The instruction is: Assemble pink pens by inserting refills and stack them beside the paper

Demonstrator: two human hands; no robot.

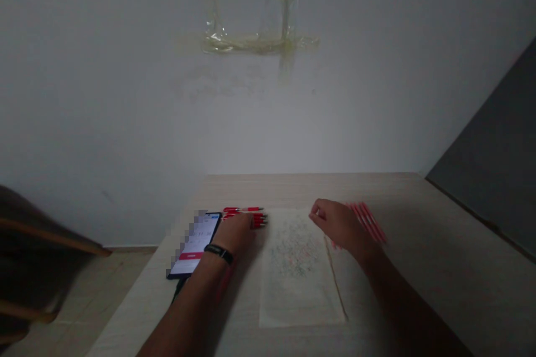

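My left hand [238, 230], with a dark band [219, 252] on its wrist, is over a group of red pens [259, 220] on the table's left side. Its back hides most of its fingers, so its grip does not show. One red pen [251, 209] lies just beyond the others. Above the upper right edge of a pale sheet [299, 304] with speckled dark and reddish marks is my right hand [335, 222]. Its fingers are curled in and closed, with nothing visible in them. More red pens [372, 222] lie side by side to its right, partly covered by it.
A phone [195, 248] with a lit screen lies left of my left wrist, a dark cable at its lower end. The light wooden table [310, 181] meets a white wall [355, 111] bearing strips of clear tape [251, 44]. Wooden furniture [54, 234] stands at the left.
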